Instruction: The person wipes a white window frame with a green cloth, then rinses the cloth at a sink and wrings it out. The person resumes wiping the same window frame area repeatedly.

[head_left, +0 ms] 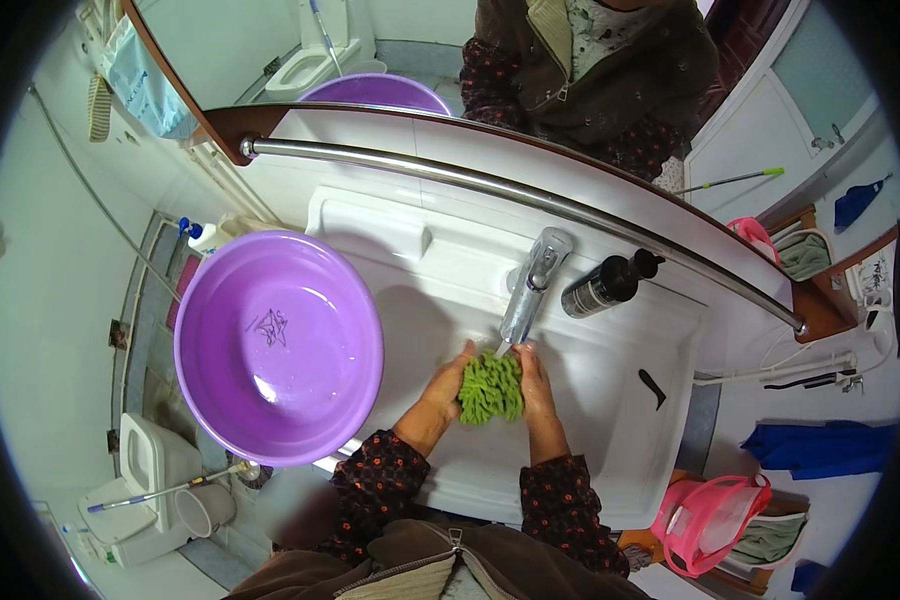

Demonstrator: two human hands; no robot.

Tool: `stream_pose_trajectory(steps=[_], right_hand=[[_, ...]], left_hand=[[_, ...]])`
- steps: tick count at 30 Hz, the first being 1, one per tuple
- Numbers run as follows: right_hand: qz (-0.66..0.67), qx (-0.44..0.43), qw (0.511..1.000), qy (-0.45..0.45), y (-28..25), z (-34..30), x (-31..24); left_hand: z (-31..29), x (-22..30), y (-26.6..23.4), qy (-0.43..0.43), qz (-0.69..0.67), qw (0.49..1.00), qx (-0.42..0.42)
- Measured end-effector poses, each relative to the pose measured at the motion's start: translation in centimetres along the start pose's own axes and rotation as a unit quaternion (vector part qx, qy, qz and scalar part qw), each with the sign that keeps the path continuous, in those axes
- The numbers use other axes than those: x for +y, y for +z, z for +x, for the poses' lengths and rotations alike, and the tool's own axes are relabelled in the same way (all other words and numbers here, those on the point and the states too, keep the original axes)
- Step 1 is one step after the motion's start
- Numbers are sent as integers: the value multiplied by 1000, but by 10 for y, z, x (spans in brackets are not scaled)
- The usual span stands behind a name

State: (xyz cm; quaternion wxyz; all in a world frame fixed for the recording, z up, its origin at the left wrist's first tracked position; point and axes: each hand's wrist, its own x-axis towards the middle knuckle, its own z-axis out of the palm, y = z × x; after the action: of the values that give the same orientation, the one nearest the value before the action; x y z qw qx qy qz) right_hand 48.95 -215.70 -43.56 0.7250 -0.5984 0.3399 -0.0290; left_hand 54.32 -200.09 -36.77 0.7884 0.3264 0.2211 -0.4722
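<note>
A green chenille cleaning cloth [491,388] with thick, knobbly strands is bunched between my two hands over the white sink [590,470]. My left hand [448,385] grips its left side, and my right hand [534,380] holds the right side. Just above the cloth, the chrome faucet [532,290] points down at it, and a thin stream of water appears to run from the spout. Parts of my fingers are hidden behind the cloth.
A large purple basin [280,345] rests on the sink's left side. Behind the faucet's right stands a black pump bottle [610,285]. A small black object [652,388] lies on the right part of the sink. A metal rail [510,182] runs below the mirror [390,60]. A pink basket [705,520] sits at lower right.
</note>
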Motion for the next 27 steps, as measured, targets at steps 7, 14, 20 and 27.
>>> stream_pose_trajectory(steps=[7,14,20,27], right_hand=[[125,-97,987,-9,3,-44,-26],[192,25,979,-61,8,-45,-38],[-204,71,920,-328,34,-86,-64],[-332,78,871,-354,67,-90,-42]], left_hand=[[16,-5,-30,97,88,991,-7],[-21,-15,-2,-5,48,998,-28],[22,-13,-32,91,10,992,89],[7,-24,-10,-26,-183,980,75]])
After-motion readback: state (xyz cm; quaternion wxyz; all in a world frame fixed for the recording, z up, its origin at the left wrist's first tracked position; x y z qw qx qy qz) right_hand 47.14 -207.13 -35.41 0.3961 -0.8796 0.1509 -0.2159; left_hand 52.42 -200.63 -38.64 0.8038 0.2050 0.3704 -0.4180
